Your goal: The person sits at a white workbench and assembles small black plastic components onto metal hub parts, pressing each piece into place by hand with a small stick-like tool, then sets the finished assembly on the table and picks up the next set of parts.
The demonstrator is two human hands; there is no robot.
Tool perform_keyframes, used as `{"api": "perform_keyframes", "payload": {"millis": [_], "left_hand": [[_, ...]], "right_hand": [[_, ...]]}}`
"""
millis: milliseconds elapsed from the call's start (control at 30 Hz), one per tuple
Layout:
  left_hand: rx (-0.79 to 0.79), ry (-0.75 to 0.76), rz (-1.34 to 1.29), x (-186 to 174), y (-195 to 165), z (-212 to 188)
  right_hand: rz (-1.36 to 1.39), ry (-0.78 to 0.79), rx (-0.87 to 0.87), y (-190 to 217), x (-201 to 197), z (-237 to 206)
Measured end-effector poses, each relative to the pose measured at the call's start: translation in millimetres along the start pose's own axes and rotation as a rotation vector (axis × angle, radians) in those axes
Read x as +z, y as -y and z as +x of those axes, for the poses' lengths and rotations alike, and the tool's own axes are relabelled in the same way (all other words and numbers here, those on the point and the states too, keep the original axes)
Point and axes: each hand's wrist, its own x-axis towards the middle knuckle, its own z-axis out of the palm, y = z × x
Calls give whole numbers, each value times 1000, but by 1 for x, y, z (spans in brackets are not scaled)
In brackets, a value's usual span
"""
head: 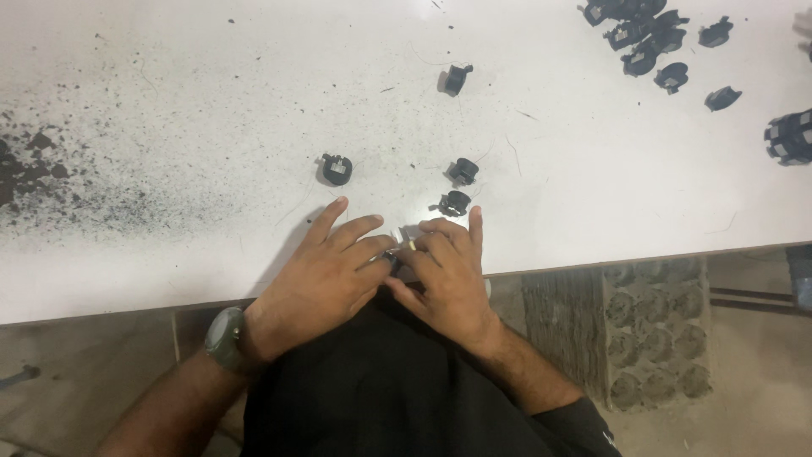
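Observation:
My left hand (pixel 326 275) and my right hand (pixel 448 275) rest together at the near edge of the white table (pixel 211 127). Their fingertips meet on a small black part (pixel 394 257) with a light-coloured bit at its top, mostly hidden by the fingers. Both hands pinch it. A dark watch (pixel 227 338) sits on my left wrist. Three small black plastic bobbin-like parts lie just beyond the hands: one (pixel 336 169) to the left, one (pixel 463 171) and one (pixel 454 203) close to my right index finger.
Another black part (pixel 457 79) lies farther back. A cluster of several similar black parts (pixel 647 38) sits at the far right, with a larger ribbed black piece (pixel 791 137) at the right edge. Dark dust speckles (pixel 51 169) cover the table's left side. A stone block (pixel 655 334) stands below the table edge.

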Motion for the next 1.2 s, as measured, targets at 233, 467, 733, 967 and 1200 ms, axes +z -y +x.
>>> {"api": "perform_keyframes", "payload": {"millis": [233,467,733,967,1200], "left_hand": [[-45,-107,93,6,-6,-13],[-228,-260,33,33,-13,-23],[-316,-359,32,44,-23,-30],[-290,-455,21,50,-19,-33],[-217,-444,146,54,-18,-33]], "right_hand": [[-12,-19,42,5,0,7],[97,-189,-47,-3,12,-18],[267,-136,-77,-3,30,-24],[289,-140,-71,1,32,-18],[301,-161,-68,2,33,-16]]}}
